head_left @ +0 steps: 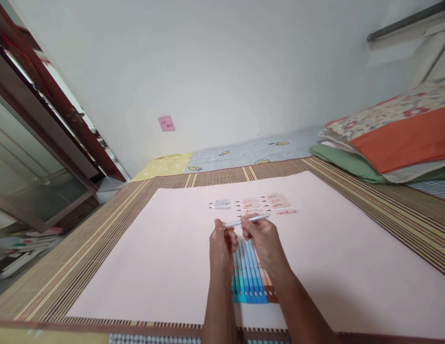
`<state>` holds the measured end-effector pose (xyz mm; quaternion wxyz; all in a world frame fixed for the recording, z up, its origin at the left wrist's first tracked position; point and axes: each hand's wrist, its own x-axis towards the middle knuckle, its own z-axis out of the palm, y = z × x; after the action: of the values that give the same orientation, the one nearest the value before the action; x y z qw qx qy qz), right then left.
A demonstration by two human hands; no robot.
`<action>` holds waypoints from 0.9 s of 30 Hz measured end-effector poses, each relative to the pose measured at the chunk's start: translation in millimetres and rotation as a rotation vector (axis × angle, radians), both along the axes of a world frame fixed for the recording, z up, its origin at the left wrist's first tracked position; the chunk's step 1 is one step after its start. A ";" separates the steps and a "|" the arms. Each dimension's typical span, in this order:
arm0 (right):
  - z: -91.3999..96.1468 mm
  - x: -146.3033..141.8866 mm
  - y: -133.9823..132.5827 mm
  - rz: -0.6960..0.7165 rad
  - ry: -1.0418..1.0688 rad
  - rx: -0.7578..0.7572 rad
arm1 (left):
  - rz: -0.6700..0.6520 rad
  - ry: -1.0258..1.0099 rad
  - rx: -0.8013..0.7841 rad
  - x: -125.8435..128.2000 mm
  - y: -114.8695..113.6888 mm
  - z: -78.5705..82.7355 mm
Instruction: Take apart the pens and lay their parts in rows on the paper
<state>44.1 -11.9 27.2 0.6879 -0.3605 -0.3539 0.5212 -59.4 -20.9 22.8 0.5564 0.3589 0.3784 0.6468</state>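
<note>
Both my hands hold one slim silvery pen (248, 220) level above a pale pink sheet (143, 258). My left hand (222, 241) pinches its left end. My right hand (262, 236) grips it near the middle with closed fingers. Under my hands lies a row of several blue pens (249, 277) side by side, with brownish ones at the right edge. Beyond the held pen, several small pen parts and pinkish caps (258, 204) lie in rows on the sheet, with clear pieces (220, 204) to their left.
The pink sheet lies on a striped woven mat (387, 205) over a bed. Folded orange, floral and green bedding (394, 138) is stacked at the right. A pink note (166, 123) sticks to the white wall. A wooden-framed glass door (39, 157) and stacked papers (25, 243) are at the left.
</note>
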 end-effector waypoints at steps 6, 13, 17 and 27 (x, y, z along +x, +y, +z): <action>-4.3 -0.6 2.0 0.058 0.130 -0.067 | -0.094 -0.097 0.054 -1.6 0.8 3.3; -1.4 -6.9 -0.7 0.115 0.216 -0.122 | 0.086 0.005 -0.031 0.4 2.9 -3.0; -1.9 -5.8 -0.3 0.116 0.306 -0.170 | -0.024 -0.084 0.041 -0.6 1.6 2.7; -2.5 -10.3 0.3 0.114 0.338 -0.204 | 0.067 -0.073 0.022 -2.0 4.1 0.8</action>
<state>33.9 -11.6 24.6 0.6666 -0.3151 -0.1987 0.6456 -61.4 -16.8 23.6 0.5438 0.3281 0.3626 0.6820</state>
